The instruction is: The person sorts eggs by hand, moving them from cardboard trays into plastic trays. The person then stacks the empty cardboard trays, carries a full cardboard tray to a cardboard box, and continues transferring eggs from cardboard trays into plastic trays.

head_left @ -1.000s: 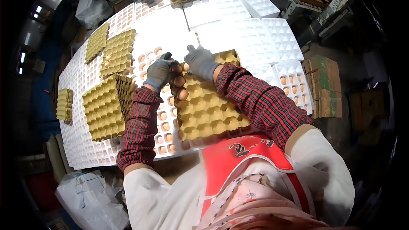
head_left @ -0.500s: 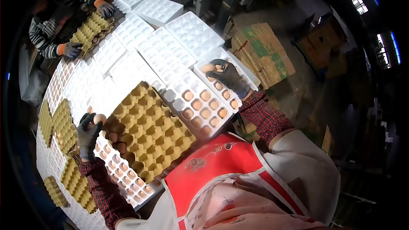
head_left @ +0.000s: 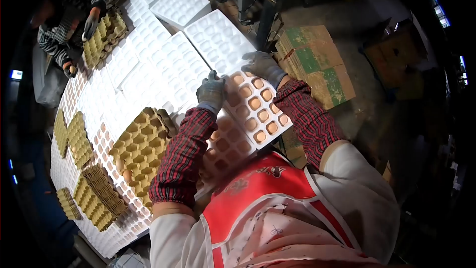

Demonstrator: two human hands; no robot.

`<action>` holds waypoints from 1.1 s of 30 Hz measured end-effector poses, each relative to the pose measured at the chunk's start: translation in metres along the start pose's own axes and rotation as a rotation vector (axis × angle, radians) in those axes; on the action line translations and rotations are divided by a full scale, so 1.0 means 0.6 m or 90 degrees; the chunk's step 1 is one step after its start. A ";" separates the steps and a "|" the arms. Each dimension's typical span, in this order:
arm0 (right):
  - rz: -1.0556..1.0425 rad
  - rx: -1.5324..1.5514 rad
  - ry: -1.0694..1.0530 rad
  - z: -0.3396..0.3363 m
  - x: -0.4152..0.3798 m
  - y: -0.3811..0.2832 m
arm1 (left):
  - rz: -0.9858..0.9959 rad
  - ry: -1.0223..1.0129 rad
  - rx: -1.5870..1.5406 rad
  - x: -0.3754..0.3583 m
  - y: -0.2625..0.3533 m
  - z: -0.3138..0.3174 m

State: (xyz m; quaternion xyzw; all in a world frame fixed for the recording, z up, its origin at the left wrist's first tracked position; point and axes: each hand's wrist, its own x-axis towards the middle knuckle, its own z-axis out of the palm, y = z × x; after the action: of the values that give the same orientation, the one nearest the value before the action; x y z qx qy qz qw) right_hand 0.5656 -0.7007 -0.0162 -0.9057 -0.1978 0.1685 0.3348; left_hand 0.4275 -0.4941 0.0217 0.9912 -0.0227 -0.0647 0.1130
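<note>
Both my hands wear grey gloves. My left hand (head_left: 211,92) is closed at the left corner where two white foam trays meet. On the right corner of the same seam, my right hand (head_left: 264,64) has its fingers curled over the foam edge. The nearer foam tray (head_left: 265,137) holds brown eggs in its cups; the cups of the farther foam tray (head_left: 218,39) look empty. Which tray's rim each hand grips is hard to tell. A yellow pulp egg tray (head_left: 144,141) with a couple of eggs (head_left: 127,175) at its edge lies left of my left forearm.
At the upper left, a co-worker's gloved hand (head_left: 91,24) is at another pulp tray (head_left: 104,39). More pulp trays (head_left: 79,139) lie along the left. Flattened cardboard (head_left: 317,64) is beyond my right hand, near a dark metal post (head_left: 272,10).
My left hand has moved right from the pulp tray, and the egg it held is gone from it. My right hand has let go of its eggs and moved to the foam tray's far edge.
</note>
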 end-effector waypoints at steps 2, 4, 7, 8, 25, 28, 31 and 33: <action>-0.128 0.101 0.186 -0.014 0.037 -0.005 | -0.069 -0.038 0.022 0.019 0.006 0.016; -0.234 0.117 0.369 -0.006 0.072 -0.016 | -0.042 0.044 -0.041 0.031 0.006 0.015; -0.264 -0.100 0.322 0.045 0.121 0.040 | -0.021 0.137 -0.127 0.067 0.011 0.004; -0.219 -0.224 0.287 0.057 0.104 0.041 | -0.001 0.097 -0.096 0.086 -0.002 0.017; -0.310 0.107 0.365 0.067 0.097 0.049 | -0.120 0.283 -0.103 0.106 0.091 0.089; -0.358 -0.003 0.306 0.070 0.108 0.055 | -0.057 0.247 -0.262 -0.008 0.121 0.020; -0.358 -0.080 0.361 0.065 0.093 0.033 | 0.056 0.195 -0.431 -0.142 0.136 -0.050; -0.417 -0.181 0.328 0.055 0.073 -0.003 | 0.041 0.173 -0.493 -0.234 0.128 -0.070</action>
State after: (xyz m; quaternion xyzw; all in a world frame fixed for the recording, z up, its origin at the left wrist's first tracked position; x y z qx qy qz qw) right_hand 0.5887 -0.6613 -0.0464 -0.8446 -0.4061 -0.2069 0.2809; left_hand 0.2915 -0.5513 0.0971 0.8739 -0.0122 0.0669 0.4814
